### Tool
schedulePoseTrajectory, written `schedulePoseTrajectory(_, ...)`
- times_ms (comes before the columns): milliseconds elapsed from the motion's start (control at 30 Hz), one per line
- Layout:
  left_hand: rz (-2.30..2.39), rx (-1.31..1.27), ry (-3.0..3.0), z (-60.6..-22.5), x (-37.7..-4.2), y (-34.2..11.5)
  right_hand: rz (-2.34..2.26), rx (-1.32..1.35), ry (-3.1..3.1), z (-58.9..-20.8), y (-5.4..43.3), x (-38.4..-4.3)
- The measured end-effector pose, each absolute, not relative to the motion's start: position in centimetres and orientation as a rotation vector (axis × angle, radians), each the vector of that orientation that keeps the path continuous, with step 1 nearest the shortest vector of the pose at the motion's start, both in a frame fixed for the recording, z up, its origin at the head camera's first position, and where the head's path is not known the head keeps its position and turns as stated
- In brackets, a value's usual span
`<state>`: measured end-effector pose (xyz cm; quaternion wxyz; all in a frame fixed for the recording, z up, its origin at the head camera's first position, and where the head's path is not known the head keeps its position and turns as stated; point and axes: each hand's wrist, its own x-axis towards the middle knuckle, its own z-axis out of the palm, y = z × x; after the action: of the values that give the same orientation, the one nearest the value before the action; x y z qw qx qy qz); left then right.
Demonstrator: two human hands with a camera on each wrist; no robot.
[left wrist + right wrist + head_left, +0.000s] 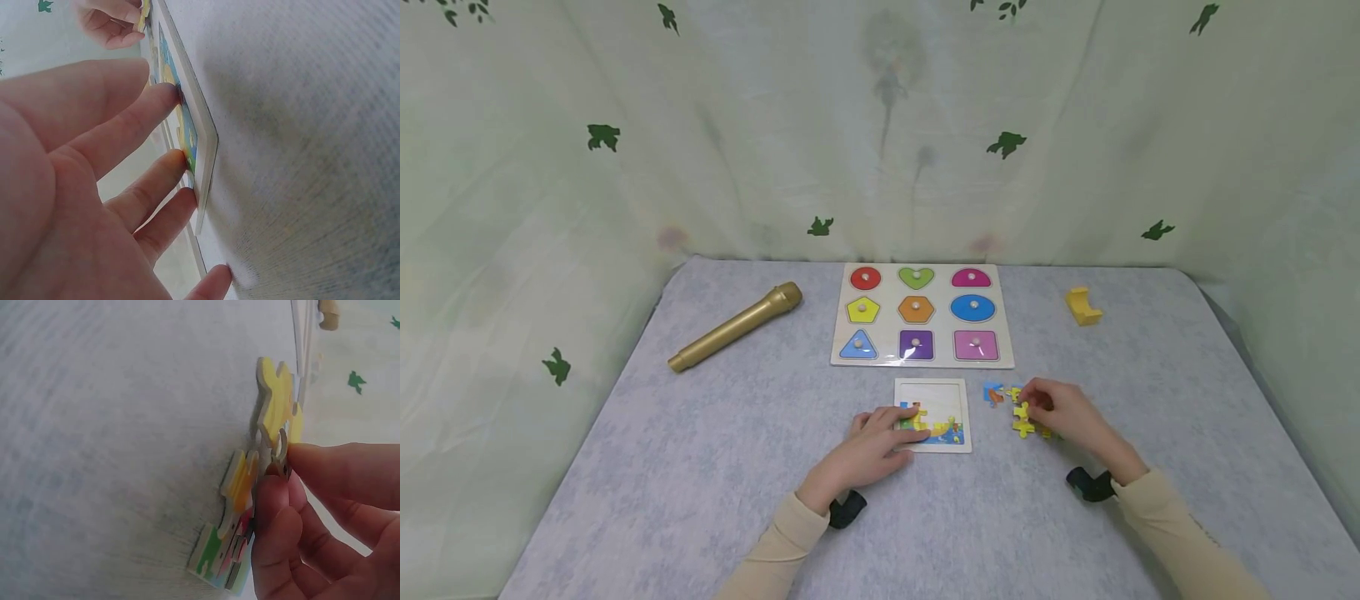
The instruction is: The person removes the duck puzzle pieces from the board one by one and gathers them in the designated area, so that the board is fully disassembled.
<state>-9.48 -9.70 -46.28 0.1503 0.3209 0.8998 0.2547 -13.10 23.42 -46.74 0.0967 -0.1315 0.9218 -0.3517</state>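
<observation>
A small square jigsaw tray (931, 390) lies on the table, its lower part filled with joined pieces. My left hand (874, 444) rests on its left side, fingers stretched over the picture; in the left wrist view, fingertips of the left hand (119, 162) touch the tray's surface and edge. To the right of the tray my right hand (1069, 414) pinches a jigsaw piece (282, 455) between thumb and fingers, largely covered by them. Beside it lie loose yellow pieces (1023, 427) and blue-and-orange pieces (993, 393). Further pieces (240, 484) lie beneath the right hand.
A knobbed shape board (885, 362) with colourful shapes lies behind the tray. At the left is a gold microphone (735, 327). A curved yellow block (1083, 307) sits at the back right. Light curtains (760, 125) surround the table.
</observation>
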Motion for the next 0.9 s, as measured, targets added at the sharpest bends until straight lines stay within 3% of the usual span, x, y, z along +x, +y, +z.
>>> schedulePoseTrajectory(300, 0.738, 0.931, 2.592, -46.4, -9.4, -9.8, -0.887, -0.571, 2.846, -46.7, 23.0, -13.0)
schedulePoseTrajectory(533, 0.72, 0.977, 2.597, -46.5, -9.3, -10.2, -1.008, -0.527, 2.836, -46.3, 22.5, -13.2)
schedulePoseTrajectory(900, 0.727, 0.911, 2.619, -46.3, -9.1, -12.1, -1.115, -0.703, 2.62, -45.9, 17.0, -14.3)
